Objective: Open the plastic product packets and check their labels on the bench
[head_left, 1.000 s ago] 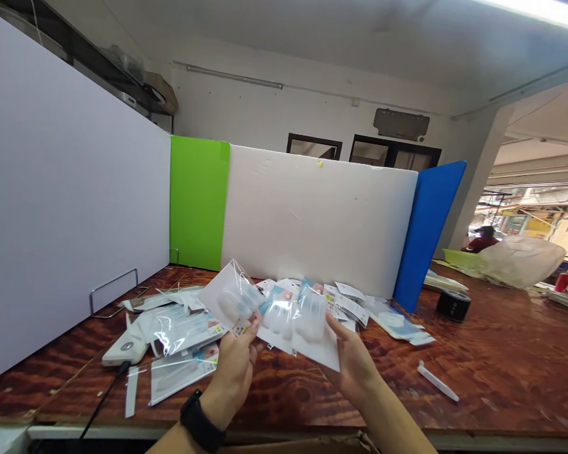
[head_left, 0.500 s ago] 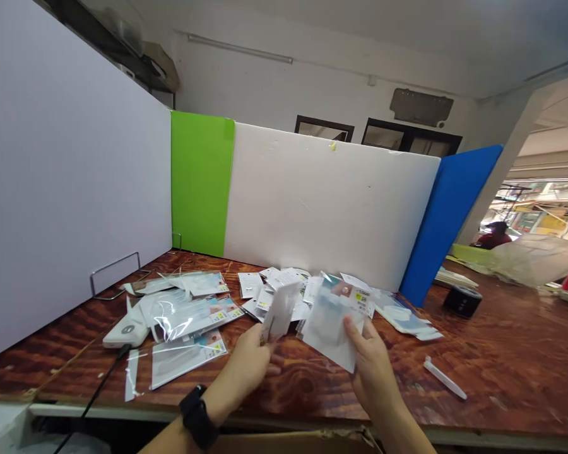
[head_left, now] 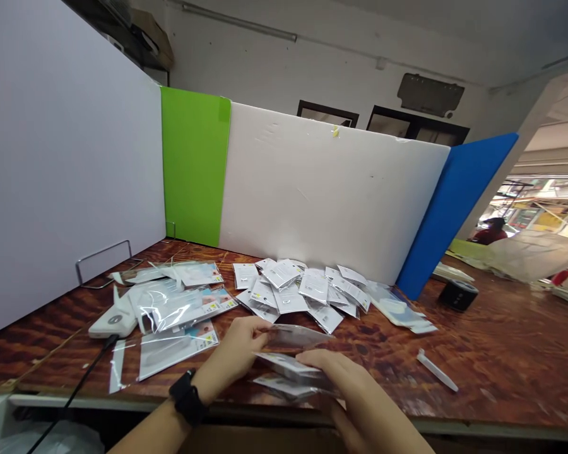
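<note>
Now, both hands are working low at the near edge of the wooden table [head_left: 502, 378]. The left hand [head_left: 239, 353], with a black watch [head_left: 187, 397] on its wrist, is pinching the left ends of a few clear packets [head_left: 293, 337], thumb on top. The right hand [head_left: 355, 394] is lying over the right end of the same bunch, fingers curling down and gripping it rather than spreading. The packets are lying nearly flat, showing edge-on and fanning slightly. Their long axis is running left to right, from one hand to the other. Both hands are touching them, so neither is nearer. I cannot tell whether the lowest packet is resting on the table. Just beyond the hands a loose pile of small packets [head_left: 303, 290] is sitting in front of the white panel [head_left: 331, 202]. Larger packets [head_left: 175, 302] are lying to the left, beside a white device [head_left: 111, 321]. A white strip [head_left: 435, 371] is lying well apart to the right.
</note>
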`<action>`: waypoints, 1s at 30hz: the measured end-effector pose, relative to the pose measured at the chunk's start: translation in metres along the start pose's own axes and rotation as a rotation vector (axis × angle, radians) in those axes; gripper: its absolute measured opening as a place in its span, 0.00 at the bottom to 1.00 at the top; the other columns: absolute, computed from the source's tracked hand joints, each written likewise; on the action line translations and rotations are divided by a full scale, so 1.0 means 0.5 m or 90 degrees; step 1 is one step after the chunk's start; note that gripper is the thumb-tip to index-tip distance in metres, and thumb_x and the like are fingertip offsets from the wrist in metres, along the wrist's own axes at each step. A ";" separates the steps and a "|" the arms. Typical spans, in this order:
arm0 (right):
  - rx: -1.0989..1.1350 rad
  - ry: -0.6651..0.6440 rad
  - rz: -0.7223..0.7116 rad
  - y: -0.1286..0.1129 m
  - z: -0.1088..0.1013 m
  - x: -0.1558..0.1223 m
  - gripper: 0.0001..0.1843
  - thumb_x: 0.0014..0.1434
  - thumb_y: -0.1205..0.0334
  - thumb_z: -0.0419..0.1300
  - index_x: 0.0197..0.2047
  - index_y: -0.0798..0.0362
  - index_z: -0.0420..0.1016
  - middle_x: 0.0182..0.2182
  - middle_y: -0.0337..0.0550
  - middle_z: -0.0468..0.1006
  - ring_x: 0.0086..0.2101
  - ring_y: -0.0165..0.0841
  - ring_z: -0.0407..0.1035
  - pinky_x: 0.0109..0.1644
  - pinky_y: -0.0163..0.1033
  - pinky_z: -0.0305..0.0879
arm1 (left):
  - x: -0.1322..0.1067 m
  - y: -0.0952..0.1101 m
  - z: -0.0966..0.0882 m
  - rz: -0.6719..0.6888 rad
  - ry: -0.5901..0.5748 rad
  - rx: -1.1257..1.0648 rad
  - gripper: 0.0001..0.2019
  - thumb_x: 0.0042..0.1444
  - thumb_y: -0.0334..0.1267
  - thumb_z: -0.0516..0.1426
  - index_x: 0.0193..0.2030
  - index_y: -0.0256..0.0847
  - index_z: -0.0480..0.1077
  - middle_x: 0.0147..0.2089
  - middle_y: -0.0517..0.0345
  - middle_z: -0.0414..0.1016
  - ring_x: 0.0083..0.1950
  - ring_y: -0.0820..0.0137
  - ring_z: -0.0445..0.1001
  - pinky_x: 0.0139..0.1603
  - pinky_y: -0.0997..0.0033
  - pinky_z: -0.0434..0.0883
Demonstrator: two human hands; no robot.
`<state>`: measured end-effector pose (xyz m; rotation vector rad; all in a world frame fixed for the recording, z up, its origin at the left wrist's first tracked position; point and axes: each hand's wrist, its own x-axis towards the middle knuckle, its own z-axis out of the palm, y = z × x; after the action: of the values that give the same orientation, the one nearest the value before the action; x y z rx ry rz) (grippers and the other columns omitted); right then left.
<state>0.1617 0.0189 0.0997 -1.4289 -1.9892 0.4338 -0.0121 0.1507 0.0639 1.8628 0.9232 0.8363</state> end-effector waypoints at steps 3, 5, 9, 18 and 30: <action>-0.042 0.016 -0.025 0.014 0.002 0.000 0.21 0.53 0.73 0.55 0.48 0.45 0.72 0.56 0.47 0.70 0.55 0.45 0.65 0.56 0.47 0.64 | 0.000 0.006 -0.003 0.026 -0.002 -0.097 0.11 0.52 0.38 0.55 0.24 0.39 0.75 0.25 0.59 0.73 0.31 0.67 0.69 0.34 0.74 0.62; -0.085 0.044 -0.029 0.026 0.006 -0.001 0.18 0.53 0.72 0.55 0.45 0.46 0.73 0.65 0.45 0.57 0.62 0.48 0.53 0.61 0.54 0.58 | -0.003 0.011 -0.002 0.035 -0.003 -0.150 0.10 0.52 0.39 0.57 0.29 0.40 0.78 0.29 0.56 0.77 0.33 0.65 0.71 0.36 0.73 0.65; -0.143 0.051 -0.013 0.042 0.013 -0.002 0.17 0.52 0.75 0.53 0.41 0.47 0.73 0.70 0.37 0.40 0.67 0.52 0.33 0.64 0.64 0.44 | -0.019 0.033 0.002 0.050 -0.029 -0.218 0.08 0.52 0.38 0.59 0.32 0.40 0.80 0.34 0.53 0.80 0.37 0.64 0.74 0.40 0.71 0.68; 0.068 0.087 0.020 0.015 0.003 0.015 0.16 0.57 0.67 0.56 0.49 0.46 0.73 0.51 0.48 0.73 0.48 0.45 0.69 0.51 0.45 0.67 | -0.038 0.057 0.002 0.030 0.103 -0.498 0.24 0.51 0.50 0.62 0.53 0.42 0.72 0.54 0.45 0.75 0.57 0.57 0.70 0.55 0.63 0.67; 0.358 0.297 0.157 0.032 0.070 0.039 0.45 0.57 0.48 0.60 0.69 0.48 0.39 0.62 0.52 0.61 0.60 0.45 0.58 0.64 0.52 0.52 | -0.049 0.072 0.056 -0.015 -0.118 -0.609 0.27 0.42 0.37 0.68 0.51 0.38 0.70 0.47 0.46 0.79 0.49 0.55 0.76 0.50 0.60 0.70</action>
<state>0.1457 0.0463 0.0704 -1.2627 -1.2011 0.6402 0.0082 0.1063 0.0810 1.0577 0.3106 0.8606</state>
